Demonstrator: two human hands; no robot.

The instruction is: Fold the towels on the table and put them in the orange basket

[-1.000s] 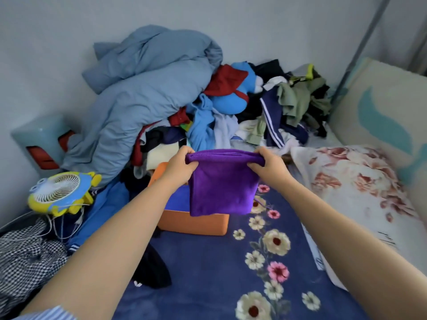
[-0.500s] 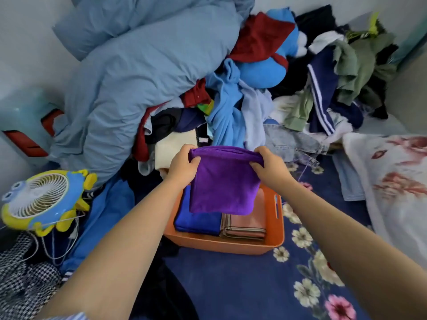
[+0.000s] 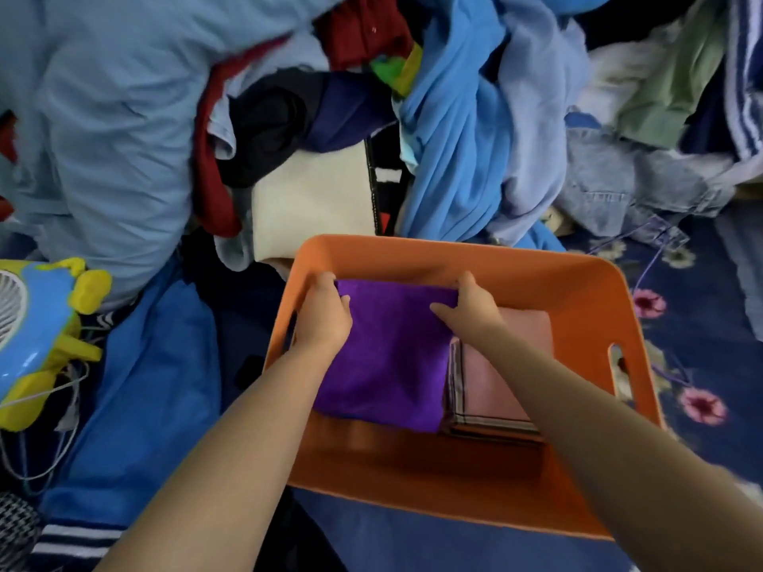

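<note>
A folded purple towel (image 3: 388, 357) lies inside the orange basket (image 3: 578, 295), on its left half. My left hand (image 3: 324, 317) grips the towel's far left corner. My right hand (image 3: 470, 303) pinches its far right corner. Beside the purple towel, on the basket's right half, sits a folded pink towel (image 3: 491, 377) with striped edges. Whatever lies under the purple towel is hidden.
A big heap of clothes and a light-blue duvet (image 3: 115, 130) rises just behind the basket. A yellow and blue toy fan (image 3: 37, 336) with cords stands at the left. The basket rests on a dark-blue floral blanket (image 3: 693, 365).
Both hands lowered the purple towel from above the basket down into its left half. The view moved closer and tilted down over the basket.
</note>
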